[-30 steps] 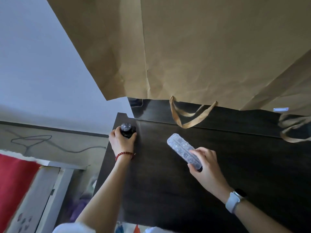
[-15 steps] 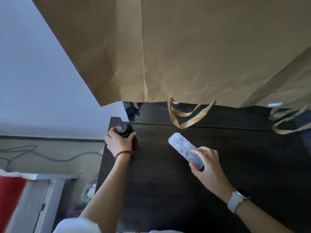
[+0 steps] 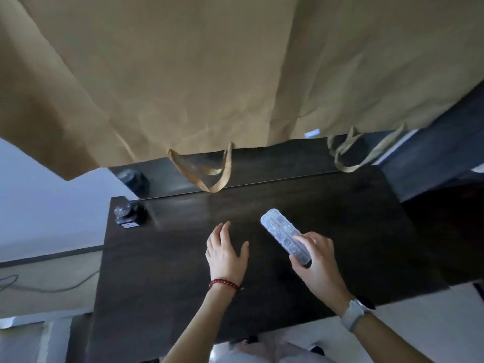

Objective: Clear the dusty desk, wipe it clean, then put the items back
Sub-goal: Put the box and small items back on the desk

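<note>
Two items concern us on the desk: a clear case and a small dark bottle. We note the bottle standing upright at the far left corner, well apart from both hands. The case is held by its near end in the right hand, fingers curled over the top and thumb below; its far end points away and to the left, low over the middle of the desk. We cannot tell whether that end touches the surface. The left hand hovers over the desk just left of the case, fingers relaxed and spread, holding nothing.

We judge the case to be light, rigid plastic, smooth and likely slippery, and possibly compartmented with loose contents. It should be kept level and gripped across its width near the middle rather than at one end. The bottle looks squat and stable; it is best grasped round the body, not the cap.

What the case holds is too blurred to read. A brown paper bag covers the far view, its handles hanging over the back panel, whose dark sheen shows a faint double of the bottle. The label at the bottle's base is illegible.
</note>
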Motion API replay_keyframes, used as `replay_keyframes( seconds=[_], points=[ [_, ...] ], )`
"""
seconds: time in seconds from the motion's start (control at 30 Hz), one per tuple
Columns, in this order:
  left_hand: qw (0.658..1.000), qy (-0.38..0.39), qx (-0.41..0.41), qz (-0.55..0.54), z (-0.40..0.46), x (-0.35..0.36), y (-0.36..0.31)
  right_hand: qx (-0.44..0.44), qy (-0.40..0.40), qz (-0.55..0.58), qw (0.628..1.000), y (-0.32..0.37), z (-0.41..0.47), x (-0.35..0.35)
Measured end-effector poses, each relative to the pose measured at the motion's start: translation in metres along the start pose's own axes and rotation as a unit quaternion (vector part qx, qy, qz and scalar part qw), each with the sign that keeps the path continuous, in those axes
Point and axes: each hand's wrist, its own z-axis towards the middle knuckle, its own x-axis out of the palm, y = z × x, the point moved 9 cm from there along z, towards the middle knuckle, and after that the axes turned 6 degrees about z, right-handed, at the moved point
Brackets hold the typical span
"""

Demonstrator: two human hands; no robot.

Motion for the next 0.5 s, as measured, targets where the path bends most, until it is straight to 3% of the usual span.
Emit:
replay_keyframes(
  seconds=[0.27,0.5],
  points=[
    [0.971,0.129,0.195,0.038,-0.106,0.166,-0.202,0.177,-0.145,0.018,0.973,-0.184,-0.127,-0.151],
    [0.951,0.207,0.222,0.06,-0.205,0.301,-0.323,0.271,-0.198,0.02,0.942,-0.322,-0.226,-0.277]
  ],
)
